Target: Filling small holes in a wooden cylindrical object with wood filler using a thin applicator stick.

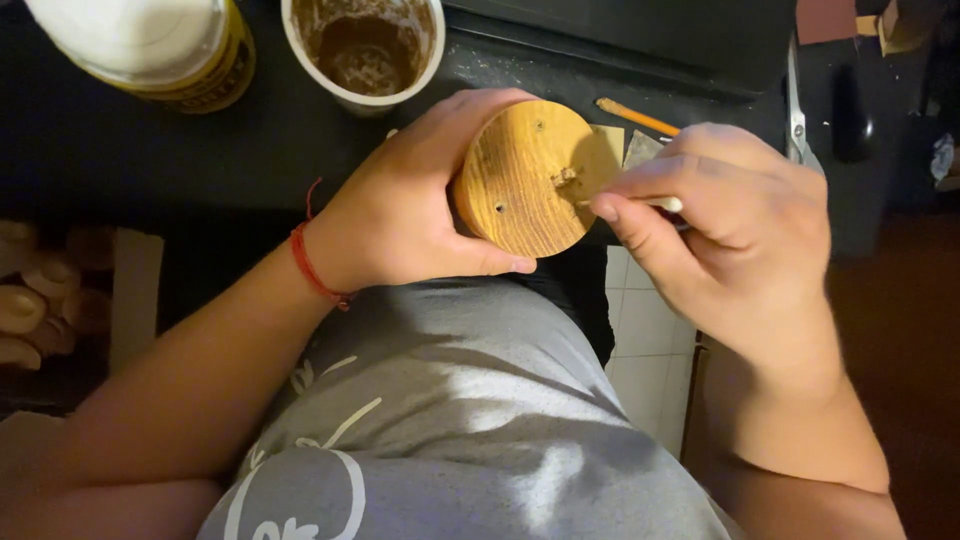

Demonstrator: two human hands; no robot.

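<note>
Wooden round disc (522, 180) mid-frame, left hand (400, 205) gripping its rim, right hand (735, 225) pinching a thin white stick (662, 203); I'd dab gently, disc steady

The round wooden block (520, 180) I hold is honey-yellow with darker brown grain streaks; the stick (655, 203) I pinch is pale cream; a red cord (310, 265) circles my wrist; my shirt (470, 420) is grey with white line print; the white cup (365, 50) is brown-smeared inside
</note>
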